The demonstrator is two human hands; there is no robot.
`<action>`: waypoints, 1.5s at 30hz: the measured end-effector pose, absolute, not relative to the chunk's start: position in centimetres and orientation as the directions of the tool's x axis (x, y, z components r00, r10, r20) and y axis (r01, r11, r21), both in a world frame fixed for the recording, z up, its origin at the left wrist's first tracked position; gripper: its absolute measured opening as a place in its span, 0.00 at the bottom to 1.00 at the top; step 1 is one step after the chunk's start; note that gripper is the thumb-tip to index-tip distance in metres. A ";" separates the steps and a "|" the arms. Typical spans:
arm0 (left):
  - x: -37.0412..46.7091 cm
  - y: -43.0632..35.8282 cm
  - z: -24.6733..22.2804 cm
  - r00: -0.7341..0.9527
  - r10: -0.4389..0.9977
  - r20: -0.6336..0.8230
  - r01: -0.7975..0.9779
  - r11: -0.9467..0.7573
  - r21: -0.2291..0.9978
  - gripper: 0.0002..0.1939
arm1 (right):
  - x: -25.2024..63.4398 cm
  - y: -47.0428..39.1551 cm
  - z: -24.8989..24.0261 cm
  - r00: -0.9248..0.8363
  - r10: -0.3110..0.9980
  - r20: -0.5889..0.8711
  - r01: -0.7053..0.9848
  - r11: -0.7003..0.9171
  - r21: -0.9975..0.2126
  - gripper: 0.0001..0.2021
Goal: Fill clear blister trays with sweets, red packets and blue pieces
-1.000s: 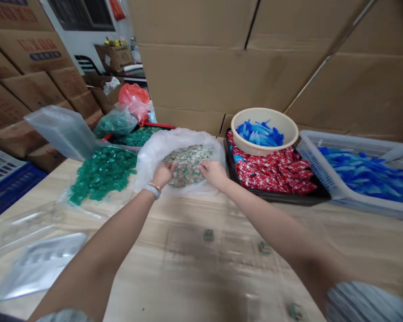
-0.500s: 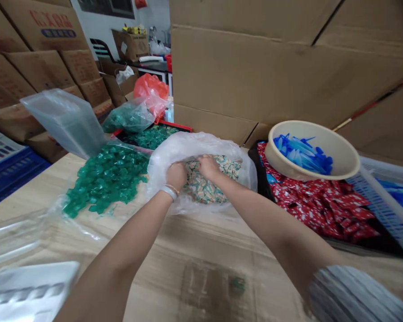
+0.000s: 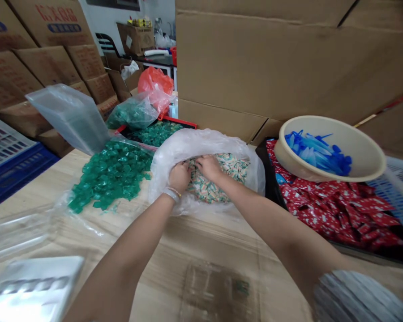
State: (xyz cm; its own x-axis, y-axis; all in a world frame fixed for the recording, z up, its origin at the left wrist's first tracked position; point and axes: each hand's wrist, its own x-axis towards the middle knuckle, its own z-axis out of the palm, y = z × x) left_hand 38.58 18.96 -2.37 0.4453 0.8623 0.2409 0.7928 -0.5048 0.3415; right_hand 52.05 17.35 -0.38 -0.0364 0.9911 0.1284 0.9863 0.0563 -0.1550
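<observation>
A white translucent plastic bag (image 3: 168,154) lies open on the table, holding a heap of small pale orange, white and green pieces (image 3: 218,185). Inside its mouth, my left hand (image 3: 180,177) is closed at the left side of the heap, with a bracelet and a band at the wrist. My right hand (image 3: 208,168) reaches in from the right, its fingers curled down into the pieces close to the left hand. Whatever the fingertips pinch is hidden or too small to make out. Left of the bag is a pile of green translucent pieces (image 3: 110,174).
A clear plastic bin (image 3: 70,116) leans over the green pile. At right, a cream basin (image 3: 362,152) of blue pieces rests on red packets (image 3: 336,210). Behind the bag stand a red-edged tray (image 3: 188,124) and a large cardboard sheet (image 3: 238,67). A white tray (image 3: 36,286) lies front left.
My hands have drawn nearer each other over the heap, the right fingers now almost meeting the left. The whole view has shifted slightly, so the table things appear further right.
</observation>
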 end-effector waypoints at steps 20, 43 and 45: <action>33.5 10.7 -0.9 0.622 0.776 -0.104 0.763 -0.569 0.307 0.08 | 51.0 3.5 -0.5 0.071 0.993 -0.091 0.973 -0.090 -0.215 0.05; 34.4 12.9 -0.6 0.578 0.802 -0.148 0.784 -0.496 0.372 0.15 | 47.6 8.0 -0.8 -0.097 0.993 -0.062 0.969 0.080 -0.235 0.16; 34.3 12.7 -0.6 0.537 0.832 -0.143 0.804 -0.452 0.386 0.15 | 47.8 7.9 -1.0 -0.112 0.991 -0.069 0.969 0.093 -0.230 0.15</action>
State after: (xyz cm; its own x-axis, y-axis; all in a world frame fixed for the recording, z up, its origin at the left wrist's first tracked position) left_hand 34.32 12.72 -0.62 0.5367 0.8315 -0.1431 0.8038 -0.4524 0.3862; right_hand 47.84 7.94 -0.97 -0.1117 0.9913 -0.0694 0.9688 0.0931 -0.2295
